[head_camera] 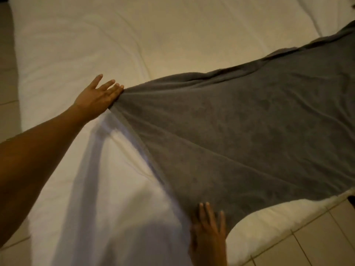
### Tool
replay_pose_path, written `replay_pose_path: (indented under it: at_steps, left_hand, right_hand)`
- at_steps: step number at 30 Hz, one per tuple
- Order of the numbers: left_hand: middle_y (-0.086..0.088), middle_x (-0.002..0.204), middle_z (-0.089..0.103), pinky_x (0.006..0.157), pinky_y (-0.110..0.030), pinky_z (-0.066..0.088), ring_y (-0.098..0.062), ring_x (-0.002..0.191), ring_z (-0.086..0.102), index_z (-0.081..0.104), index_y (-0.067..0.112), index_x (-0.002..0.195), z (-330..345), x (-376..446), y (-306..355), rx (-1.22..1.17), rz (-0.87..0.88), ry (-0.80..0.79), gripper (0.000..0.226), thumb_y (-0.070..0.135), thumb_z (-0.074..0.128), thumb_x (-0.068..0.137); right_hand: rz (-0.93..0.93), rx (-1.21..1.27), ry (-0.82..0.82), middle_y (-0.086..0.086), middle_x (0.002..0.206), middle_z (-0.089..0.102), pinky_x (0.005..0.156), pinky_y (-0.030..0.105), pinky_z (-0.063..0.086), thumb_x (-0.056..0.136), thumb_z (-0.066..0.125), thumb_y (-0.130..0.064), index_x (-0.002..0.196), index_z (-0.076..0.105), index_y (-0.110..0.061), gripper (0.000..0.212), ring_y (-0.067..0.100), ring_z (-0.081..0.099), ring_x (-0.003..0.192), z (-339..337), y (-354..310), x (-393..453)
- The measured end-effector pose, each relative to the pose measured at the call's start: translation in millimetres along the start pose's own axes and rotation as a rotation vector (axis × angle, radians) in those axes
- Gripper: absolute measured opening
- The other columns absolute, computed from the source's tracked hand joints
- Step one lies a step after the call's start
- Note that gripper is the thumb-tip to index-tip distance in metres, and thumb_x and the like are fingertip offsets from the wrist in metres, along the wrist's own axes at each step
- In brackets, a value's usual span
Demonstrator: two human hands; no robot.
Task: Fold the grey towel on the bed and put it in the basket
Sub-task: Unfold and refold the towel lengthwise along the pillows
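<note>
So there's one grey towel [240,127] here, spread out mostly flat on the bed [96,45], which has a white sheet. It runs from the middle of the frame out past the right edge, with a rumpled ridge along its far side. Two hands in view, well apart from each other. The left hand [98,96] is out at the towel's far left corner, fingers fairly straight, and the cloth bunches up right at the fingertips; can't tell if the thumb is pinching it underneath. The right hand [209,231] sits at the near corner, fingers straight and lying flat on the towel. Tiled floor [317,242] shows at the near right.
</note>
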State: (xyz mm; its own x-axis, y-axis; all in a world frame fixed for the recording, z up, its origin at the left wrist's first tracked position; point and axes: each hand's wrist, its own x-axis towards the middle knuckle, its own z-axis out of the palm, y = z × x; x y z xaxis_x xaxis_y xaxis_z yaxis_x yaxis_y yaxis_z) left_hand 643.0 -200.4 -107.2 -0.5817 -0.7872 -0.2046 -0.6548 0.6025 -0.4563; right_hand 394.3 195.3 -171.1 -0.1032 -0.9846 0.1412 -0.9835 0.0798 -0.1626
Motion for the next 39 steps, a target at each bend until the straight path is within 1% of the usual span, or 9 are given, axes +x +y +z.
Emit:
replay_pose_path:
  at_steps: [3, 6, 8, 11, 15, 20, 26, 31, 39]
  left_hand:
    - [-0.015, 0.157, 0.022, 0.107, -0.036, -0.030, -0.028, 0.147, 0.019, 0.009, 0.006, 0.152, 3, -9, -5, 0.010, -0.036, -0.057, 0.072, 0.012, 0.051, 0.094]
    - [-0.015, 0.158, 0.019, 0.112, -0.040, -0.019, -0.027, 0.148, 0.014, 0.006, 0.006, 0.152, 4, -11, 14, 0.009, -0.055, -0.092, 0.069, 0.014, 0.046, 0.096]
    - [-0.015, 0.159, 0.017, 0.107, -0.039, -0.021, -0.027, 0.148, 0.012, 0.007, 0.006, 0.152, 1, -7, 24, -0.045, -0.082, -0.076, 0.066, 0.014, 0.043, 0.098]
    - [-0.015, 0.159, 0.016, 0.115, -0.043, -0.010, -0.026, 0.148, 0.012, 0.008, 0.006, 0.152, -10, 6, 33, -0.130, -0.109, -0.044, 0.062, 0.018, 0.039, 0.100]
    - [-0.017, 0.158, 0.019, 0.119, -0.049, -0.001, -0.026, 0.148, 0.013, 0.012, 0.004, 0.151, -43, 28, 38, -0.248, -0.158, -0.001, 0.060, 0.024, 0.037, 0.101]
    - [-0.017, 0.155, 0.027, 0.118, -0.053, 0.001, -0.027, 0.147, 0.017, 0.019, 0.003, 0.149, -103, 59, 42, -0.213, -0.141, -0.022, 0.075, 0.041, 0.050, 0.093]
    - [-0.013, 0.158, 0.019, 0.118, -0.053, 0.005, -0.025, 0.148, 0.011, 0.010, 0.004, 0.150, -205, 115, 74, -0.082, -0.117, 0.011, 0.086, 0.034, 0.062, 0.088]
    - [-0.013, 0.161, 0.004, 0.118, -0.054, 0.001, -0.024, 0.149, 0.001, 0.006, 0.007, 0.151, -314, 180, 134, -0.041, -0.074, 0.103, 0.065, 0.024, 0.041, 0.099]
    - [-0.014, 0.161, 0.002, 0.117, -0.058, 0.001, -0.028, 0.149, 0.002, 0.015, 0.007, 0.150, -432, 263, 220, -0.044, -0.218, 0.068, 0.062, 0.028, 0.042, 0.099]
  right_hand:
    - [-0.105, -0.002, -0.030, 0.008, 0.110, 0.071, 0.110, 0.042, 0.015, 0.085, 0.040, -0.035, 0.066, 0.074, -0.017, 0.043, 0.024, 0.029, 0.133, 8, -40, -13]
    - [-0.096, -0.040, -0.055, 0.003, 0.107, 0.072, 0.109, 0.042, 0.016, 0.075, 0.046, -0.038, 0.060, 0.073, -0.020, 0.036, 0.022, 0.017, 0.141, 12, -58, -20]
    - [-0.059, -0.010, -0.058, 0.005, 0.109, 0.072, 0.108, 0.041, 0.017, 0.086, 0.043, -0.034, 0.061, 0.072, -0.019, 0.041, 0.022, 0.020, 0.139, 8, -51, -21]
    - [-0.001, 0.045, -0.034, 0.011, 0.114, 0.069, 0.110, 0.041, 0.017, 0.098, 0.022, -0.036, 0.075, 0.075, -0.015, 0.062, 0.022, 0.025, 0.135, -8, -26, -16]
    - [0.124, 0.020, 0.011, 0.015, 0.120, 0.065, 0.114, 0.042, 0.010, 0.098, 0.025, -0.034, 0.091, 0.075, -0.012, 0.055, 0.012, 0.008, 0.146, -36, 35, -1]
    - [0.326, -0.109, 0.112, 0.017, 0.126, 0.061, 0.115, 0.041, 0.005, 0.099, 0.016, -0.045, 0.097, 0.075, -0.009, 0.069, 0.028, 0.035, 0.129, -100, 120, 30]
    - [0.530, -0.170, 0.195, 0.018, 0.137, 0.051, 0.111, 0.048, 0.011, 0.089, 0.033, -0.035, 0.105, 0.072, -0.010, 0.049, 0.032, 0.035, 0.131, -157, 209, 72]
    - [0.559, -0.159, 0.206, 0.017, 0.143, 0.045, 0.111, 0.047, 0.008, 0.090, 0.029, -0.039, 0.108, 0.072, -0.013, 0.053, 0.030, 0.030, 0.135, -188, 271, 88]
    - [0.550, -0.105, 0.177, 0.019, 0.141, 0.046, 0.108, 0.049, 0.012, 0.090, 0.029, -0.038, 0.103, 0.073, -0.015, 0.052, 0.029, 0.028, 0.133, -238, 394, 100]
